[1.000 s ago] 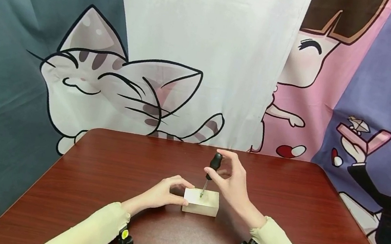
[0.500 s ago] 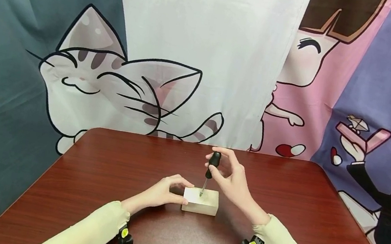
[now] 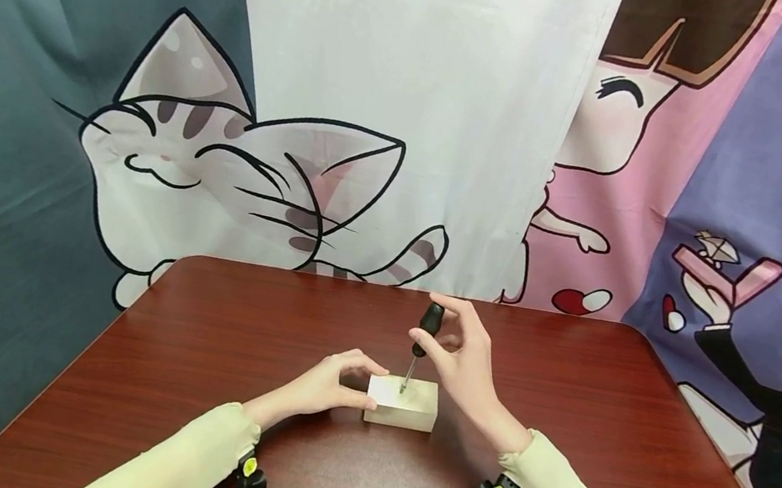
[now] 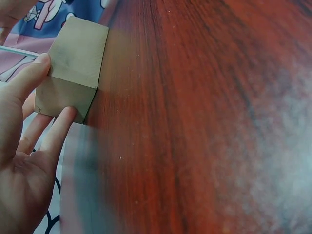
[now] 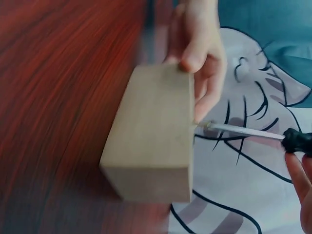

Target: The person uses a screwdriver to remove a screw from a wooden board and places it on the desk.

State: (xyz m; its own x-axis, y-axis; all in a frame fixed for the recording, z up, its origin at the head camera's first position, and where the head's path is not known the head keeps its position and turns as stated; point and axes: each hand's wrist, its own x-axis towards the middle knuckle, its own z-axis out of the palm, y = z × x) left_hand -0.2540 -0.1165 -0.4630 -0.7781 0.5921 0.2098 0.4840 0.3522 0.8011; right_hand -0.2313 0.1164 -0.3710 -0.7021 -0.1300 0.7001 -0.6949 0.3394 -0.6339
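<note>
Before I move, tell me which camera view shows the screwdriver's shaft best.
The right wrist view: the shaft runs large and side-on from black handle toward block. The head view shows it small; the left wrist view, only a stretch at its left edge.

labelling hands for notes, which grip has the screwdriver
The right grip: it holds the black-handled screwdriver; the left grip holds the pale block instead.

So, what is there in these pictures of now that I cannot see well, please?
Right wrist view: the metal piece at the tip of the screwdriver is too small and blurred to identify.
Right wrist view: the handle is cut off by the right edge.
Left wrist view: most of the right hand is cut off at the top left.
Head view: the underside of the block is hidden against the table.
</note>
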